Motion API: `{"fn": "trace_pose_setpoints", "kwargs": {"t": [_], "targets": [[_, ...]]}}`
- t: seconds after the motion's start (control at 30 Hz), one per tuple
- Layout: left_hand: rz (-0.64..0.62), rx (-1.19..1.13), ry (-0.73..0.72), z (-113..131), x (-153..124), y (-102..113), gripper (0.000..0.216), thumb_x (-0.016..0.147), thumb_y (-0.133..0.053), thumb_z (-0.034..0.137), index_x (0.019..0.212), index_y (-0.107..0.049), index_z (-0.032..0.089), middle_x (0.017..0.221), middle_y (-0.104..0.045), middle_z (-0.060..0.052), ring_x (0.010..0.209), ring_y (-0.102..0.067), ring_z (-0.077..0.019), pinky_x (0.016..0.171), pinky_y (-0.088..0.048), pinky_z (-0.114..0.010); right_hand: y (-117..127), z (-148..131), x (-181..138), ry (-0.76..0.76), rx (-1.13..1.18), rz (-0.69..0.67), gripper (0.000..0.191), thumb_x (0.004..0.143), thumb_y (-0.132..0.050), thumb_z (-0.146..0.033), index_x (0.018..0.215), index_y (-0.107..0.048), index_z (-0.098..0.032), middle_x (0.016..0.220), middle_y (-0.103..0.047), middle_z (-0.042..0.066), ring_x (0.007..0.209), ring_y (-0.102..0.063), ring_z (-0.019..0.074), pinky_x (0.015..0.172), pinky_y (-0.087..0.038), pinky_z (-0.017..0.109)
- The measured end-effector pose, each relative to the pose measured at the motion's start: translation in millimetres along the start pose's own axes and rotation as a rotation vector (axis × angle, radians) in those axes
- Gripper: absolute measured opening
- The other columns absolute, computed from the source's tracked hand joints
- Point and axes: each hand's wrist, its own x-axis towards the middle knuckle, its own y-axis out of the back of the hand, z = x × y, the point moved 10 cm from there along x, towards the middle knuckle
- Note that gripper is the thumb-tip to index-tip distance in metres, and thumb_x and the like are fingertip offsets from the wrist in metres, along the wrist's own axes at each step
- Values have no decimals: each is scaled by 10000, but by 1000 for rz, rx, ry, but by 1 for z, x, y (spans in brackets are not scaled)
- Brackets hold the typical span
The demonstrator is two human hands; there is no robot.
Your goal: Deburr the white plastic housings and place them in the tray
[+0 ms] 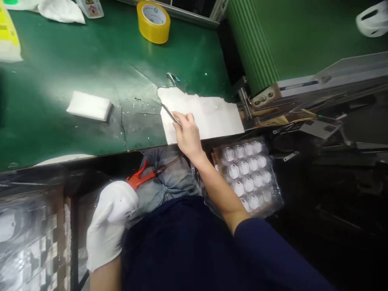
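My left hand [104, 232], in a white glove, is closed around a white rounded plastic part [123, 198] above my lap. The glove hides much of its shape. My bare right hand [188, 133] pinches a thin metal pen-like tool [169, 112]. Its tip points up and left over the left edge of a white sheet [209, 115] on the green bench [54, 72]. A red air blow gun [141, 176] lies across my lap, just beyond the part in my left hand.
A yellow tape roll [154, 22], a white folded pad [89, 106] and a small blue-tipped tool [173, 77] sit on the bench. Trays of white parts [247, 173] stand at right, more trays [27, 242] at left. Upper right, a white part [373, 20] rests on a green conveyor [303, 36].
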Motion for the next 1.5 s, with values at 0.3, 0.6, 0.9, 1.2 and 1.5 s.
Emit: {"fn": "trace_pose_setpoints", "kwargs": {"t": [0.3, 0.6, 0.9, 1.2, 1.5], "targets": [[-197, 623, -316, 12, -14, -46, 538, 747, -913, 204, 1266, -772, 190, 1320, -785, -85, 1128, -754, -245, 910, -658, -312, -36, -35, -100, -99, 576, -306, 401, 1053, -602, -281, 1439, -702, -239, 936, -757, 24, 674, -651, 150, 692, -580, 287], [-319, 594, -316, 12, -26, -59, 599, 796, -913, 256, 1370, -745, 216, 1386, -773, -128, 1274, -743, -334, 996, -672, -428, -65, -47, -151, -99, 741, -507, 377, 995, -716, -229, 1365, -793, -236, 926, -824, 39, 620, -695, 132, 619, -618, 263], [-285, 606, -375, 17, -35, -56, 580, 782, -960, 278, 1330, -769, 250, 1364, -793, -91, 1227, -767, -293, 1047, -637, -421, -62, -79, -171, 130, 704, -565, 446, 1007, -684, -129, 1404, -790, -302, 908, -821, 40, 666, -720, 157, 609, -601, 279], [-280, 624, -434, 21, -40, -54, 508, 798, -959, 241, 1278, -794, 251, 1345, -813, -82, 1175, -792, -265, 1004, -646, -369, -57, -89, -173, 231, 680, -578, 518, 1014, -658, -80, 1456, -753, -333, 911, -801, 31, 701, -707, 158, 645, -579, 286], [-236, 708, -504, 28, -45, -56, 512, 808, -957, 258, 1291, -791, 223, 1382, -798, -99, 1258, -768, -305, 1088, -617, -418, -56, -91, -173, 235, 666, -584, 489, 1024, -645, -103, 1445, -765, -320, 841, -762, 28, 664, -684, 157, 612, -569, 283]]}}
